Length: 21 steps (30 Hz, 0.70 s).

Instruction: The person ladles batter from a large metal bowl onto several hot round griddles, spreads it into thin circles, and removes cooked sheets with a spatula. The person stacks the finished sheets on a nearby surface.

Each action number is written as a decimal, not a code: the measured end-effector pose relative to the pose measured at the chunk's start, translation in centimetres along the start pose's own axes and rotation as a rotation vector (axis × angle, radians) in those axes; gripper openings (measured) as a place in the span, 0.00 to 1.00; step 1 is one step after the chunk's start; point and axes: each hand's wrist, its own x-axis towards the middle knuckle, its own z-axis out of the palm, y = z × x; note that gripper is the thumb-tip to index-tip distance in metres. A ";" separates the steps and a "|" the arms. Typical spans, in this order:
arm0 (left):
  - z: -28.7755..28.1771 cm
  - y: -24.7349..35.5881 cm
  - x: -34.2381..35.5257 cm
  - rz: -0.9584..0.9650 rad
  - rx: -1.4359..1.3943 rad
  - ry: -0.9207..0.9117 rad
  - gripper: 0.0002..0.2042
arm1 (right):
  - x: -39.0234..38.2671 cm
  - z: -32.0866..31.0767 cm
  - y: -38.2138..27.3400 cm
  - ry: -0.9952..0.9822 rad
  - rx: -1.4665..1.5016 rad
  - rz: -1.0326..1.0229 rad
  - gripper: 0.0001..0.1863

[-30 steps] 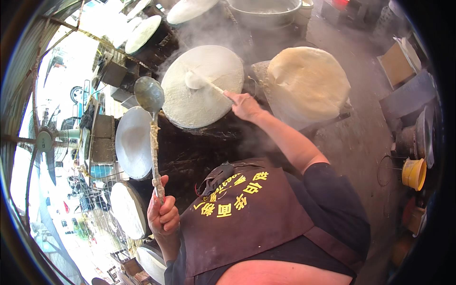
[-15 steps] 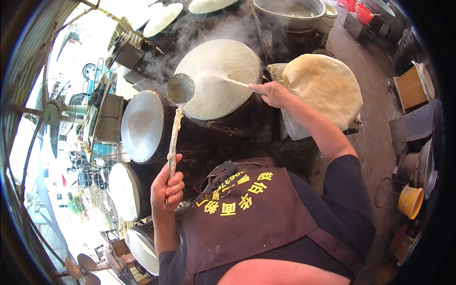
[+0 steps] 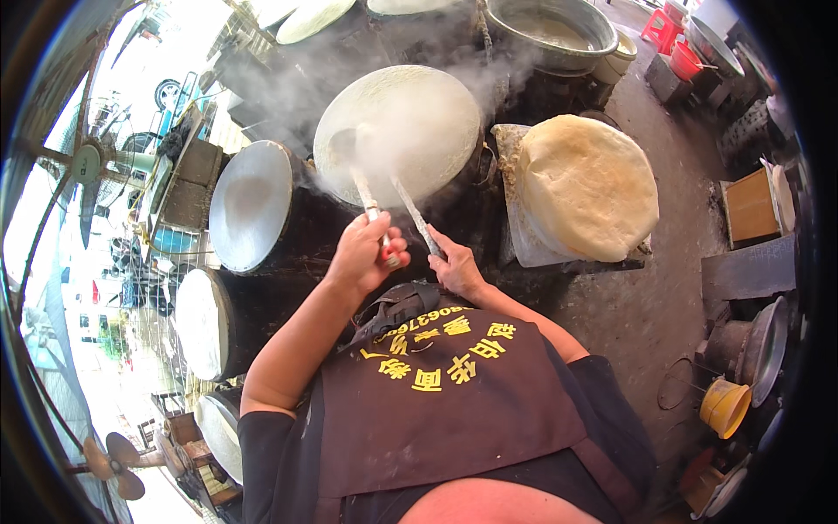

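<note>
Head view looks down on a row of black drum stoves, each topped by a round domed metal griddle. The far middle griddle (image 3: 397, 131), coated with a pale thin sheet of batter, steams heavily; to its left sits a bare grey griddle (image 3: 253, 205), and nearer on the left another pale-coated one (image 3: 199, 323). To the right, a tall stack of round cooked flatbreads (image 3: 587, 185) rests on a grey tray (image 3: 524, 249). A large steel batter basin (image 3: 550, 33) stands at the far side.

Left hand (image 3: 362, 255) is clenched around the cloth-wrapped handle of a long metal ladle (image 3: 356, 170), its bowl lying on the batter-coated griddle's left part, half lost in steam. Right hand (image 3: 454, 266) grips a thin pale stick-like spreader (image 3: 412, 214) whose far end also reaches onto that griddle.

Steam is the main hazard, as I judge it: it rises straight toward both wrists, and a scald could follow if the hands linger low. It also hides the ladle bowl, so batter might pool unevenly or tear under the spreader. With the two handles running close together, they could knock each other. A sheet left too long may scorch.
</note>
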 end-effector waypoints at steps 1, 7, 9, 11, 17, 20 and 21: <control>0.8 -0.3 0.0 0.003 -0.110 0.050 0.05 | -0.3 -0.2 -0.6 0.000 -0.061 -0.076 0.30; -6.5 2.7 -4.6 -0.232 -0.985 -0.416 0.23 | 0.7 -5.2 -4.4 0.120 -0.294 -0.354 0.31; -7.2 1.5 -8.8 -0.120 -0.922 -0.421 0.21 | 3.0 -6.7 -3.3 0.199 -0.427 -0.194 0.31; -8.1 1.2 -10.5 -0.042 -0.826 -0.415 0.22 | 4.2 -6.8 -2.9 0.141 -0.667 -0.027 0.31; -10.9 2.0 -12.0 0.070 -0.571 -0.198 0.21 | 3.8 -1.5 -3.4 -0.257 -0.538 -0.193 0.31; -13.6 2.3 -12.3 0.081 -0.571 -0.185 0.18 | 4.1 -1.1 -2.2 0.002 -0.351 -0.223 0.33; -14.5 2.6 -12.3 0.092 -0.571 -0.180 0.17 | 4.0 -1.1 -2.1 -0.006 -0.386 -0.200 0.33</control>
